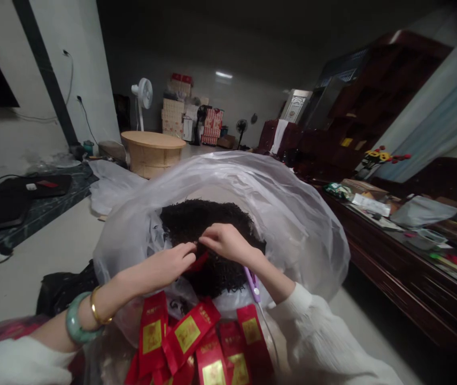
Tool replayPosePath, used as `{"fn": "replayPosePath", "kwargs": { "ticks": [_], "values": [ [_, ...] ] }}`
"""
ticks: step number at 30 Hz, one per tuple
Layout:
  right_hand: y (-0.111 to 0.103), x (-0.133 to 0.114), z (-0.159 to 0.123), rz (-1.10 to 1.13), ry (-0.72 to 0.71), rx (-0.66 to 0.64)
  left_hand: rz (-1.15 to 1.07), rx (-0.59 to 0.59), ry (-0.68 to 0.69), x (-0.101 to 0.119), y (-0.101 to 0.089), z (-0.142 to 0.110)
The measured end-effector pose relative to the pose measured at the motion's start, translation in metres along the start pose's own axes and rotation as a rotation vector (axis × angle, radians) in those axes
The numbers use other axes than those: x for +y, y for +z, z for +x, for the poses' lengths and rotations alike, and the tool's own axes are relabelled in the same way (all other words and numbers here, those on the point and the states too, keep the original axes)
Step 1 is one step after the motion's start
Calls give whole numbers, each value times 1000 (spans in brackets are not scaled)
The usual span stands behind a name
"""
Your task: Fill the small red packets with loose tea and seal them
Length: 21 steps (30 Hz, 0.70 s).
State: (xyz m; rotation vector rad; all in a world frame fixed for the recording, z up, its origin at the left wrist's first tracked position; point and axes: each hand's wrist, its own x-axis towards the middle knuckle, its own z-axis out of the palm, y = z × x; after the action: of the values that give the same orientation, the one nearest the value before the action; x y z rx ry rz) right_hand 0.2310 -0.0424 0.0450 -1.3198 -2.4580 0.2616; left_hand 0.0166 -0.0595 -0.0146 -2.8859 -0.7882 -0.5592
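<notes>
My left hand [175, 262] has its fingers closed at a small red packet [199, 262], mostly hidden under the hands. Just above it, my right hand [226, 241] is closed in a pinch; what lies between its fingertips is hidden. Both hands are over a heap of black, thin, twisted dried leaves, like loose tea [208, 210], inside a large clear plastic bag [300, 219] with its mouth spread wide. Several red packets with gold squares [191, 334] lie in front of me. A purple-handled tool [253, 286] rests at the bag's near edge, below my right forearm.
A dark low shelf [79, 179] runs along the left. On the right stands a dark wooden cabinet [376, 262] with cluttered items on top. A round wooden table [154, 140], a white fan [145, 95] and stacked boxes [172, 116] are farther back.
</notes>
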Motion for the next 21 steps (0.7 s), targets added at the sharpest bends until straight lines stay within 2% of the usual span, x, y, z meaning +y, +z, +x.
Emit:
{"fn": "replayPosePath", "kwargs": {
  "ticks": [3, 4, 8, 10, 14, 18, 21],
  "values": [
    [14, 20, 14, 116, 62, 85, 49, -14, -24, -5, -3, -5],
    [20, 27, 19, 120, 63, 44, 65, -8, -36, -7, -7, -6],
    [50, 46, 34, 83, 50, -272, 95, 17, -56, -15, -24, -12],
    [61, 48, 39, 36, 58, -355, 96, 22, -62, -19, -29, -15],
    [67, 43, 45, -60, 31, -296, 100, 31, -75, -24, -27, -21],
    [65, 42, 48, -14, 13, -183, 108, 29, -60, -25, -22, -22],
    [69, 43, 51, 2, 29, -174, 150, 20, -39, -26, -22, -21]
  ]
}}
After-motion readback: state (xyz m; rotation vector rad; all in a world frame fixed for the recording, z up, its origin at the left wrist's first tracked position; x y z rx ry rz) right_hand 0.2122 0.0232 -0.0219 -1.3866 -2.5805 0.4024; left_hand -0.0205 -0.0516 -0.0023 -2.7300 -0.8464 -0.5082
